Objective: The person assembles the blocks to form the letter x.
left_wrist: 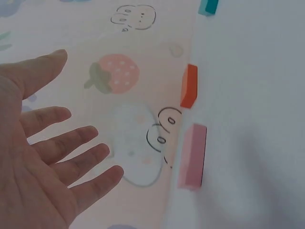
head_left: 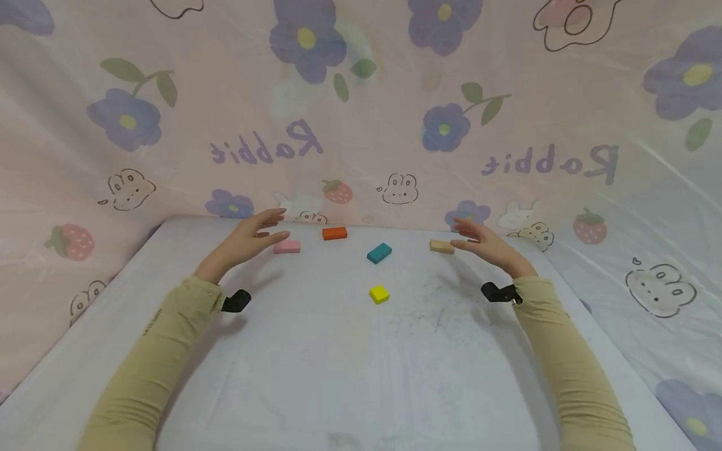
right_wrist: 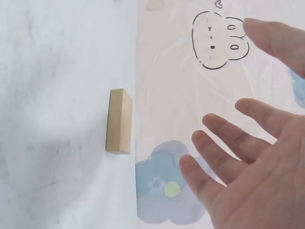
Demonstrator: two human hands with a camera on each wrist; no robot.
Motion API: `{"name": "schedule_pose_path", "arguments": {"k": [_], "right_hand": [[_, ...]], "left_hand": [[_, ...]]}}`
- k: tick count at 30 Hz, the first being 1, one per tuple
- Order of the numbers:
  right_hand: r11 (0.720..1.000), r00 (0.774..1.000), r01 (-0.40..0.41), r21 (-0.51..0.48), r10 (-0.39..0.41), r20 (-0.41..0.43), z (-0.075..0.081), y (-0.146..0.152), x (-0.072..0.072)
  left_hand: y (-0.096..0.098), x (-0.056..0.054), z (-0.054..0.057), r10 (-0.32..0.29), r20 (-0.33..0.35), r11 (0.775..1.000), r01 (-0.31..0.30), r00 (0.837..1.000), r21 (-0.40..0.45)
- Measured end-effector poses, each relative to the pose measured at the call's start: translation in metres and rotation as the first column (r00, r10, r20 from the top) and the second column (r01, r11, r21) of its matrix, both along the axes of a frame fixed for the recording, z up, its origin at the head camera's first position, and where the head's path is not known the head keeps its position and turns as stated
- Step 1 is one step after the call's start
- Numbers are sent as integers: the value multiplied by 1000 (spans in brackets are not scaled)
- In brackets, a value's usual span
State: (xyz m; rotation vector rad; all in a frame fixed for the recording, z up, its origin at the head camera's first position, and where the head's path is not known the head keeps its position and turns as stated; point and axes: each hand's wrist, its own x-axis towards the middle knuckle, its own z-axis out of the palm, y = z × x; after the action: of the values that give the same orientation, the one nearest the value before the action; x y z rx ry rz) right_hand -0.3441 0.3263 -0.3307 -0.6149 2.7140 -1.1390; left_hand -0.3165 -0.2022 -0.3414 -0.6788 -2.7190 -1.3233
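My left hand [head_left: 248, 240] hovers above the table at the left, fingers spread and relaxed, holding nothing. Nearest to it lies a pink block [head_left: 287, 247], with an orange-red block [head_left: 334, 233] a little farther right. On the other side my right hand [head_left: 488, 244] is raised too, its palm bare in the right wrist view. Its fingertips overlap the end of a natural wood block [head_left: 441, 246] in the head view; the right wrist view shows them apart. Between the hands lie a teal block [head_left: 380, 253] and, closer to me, a yellow block [head_left: 379, 294].
A white table [head_left: 350, 376] carries the blocks. Behind it and at the sides hangs a pink curtain [head_left: 372, 113] printed with flowers, rabbits and strawberries. Black wrist mounts [head_left: 235, 301] stick out from under both sleeves. Dark smudges mark the tabletop right of the yellow block.
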Motion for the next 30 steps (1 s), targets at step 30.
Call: {"name": "schedule_pose_path", "arguments": {"k": [30], "right_hand": [[944,999,45,-326,-40,20,-4,-11,-12]], "left_hand": [[91,12,-13,-308,108,942,287,945,173]]}}
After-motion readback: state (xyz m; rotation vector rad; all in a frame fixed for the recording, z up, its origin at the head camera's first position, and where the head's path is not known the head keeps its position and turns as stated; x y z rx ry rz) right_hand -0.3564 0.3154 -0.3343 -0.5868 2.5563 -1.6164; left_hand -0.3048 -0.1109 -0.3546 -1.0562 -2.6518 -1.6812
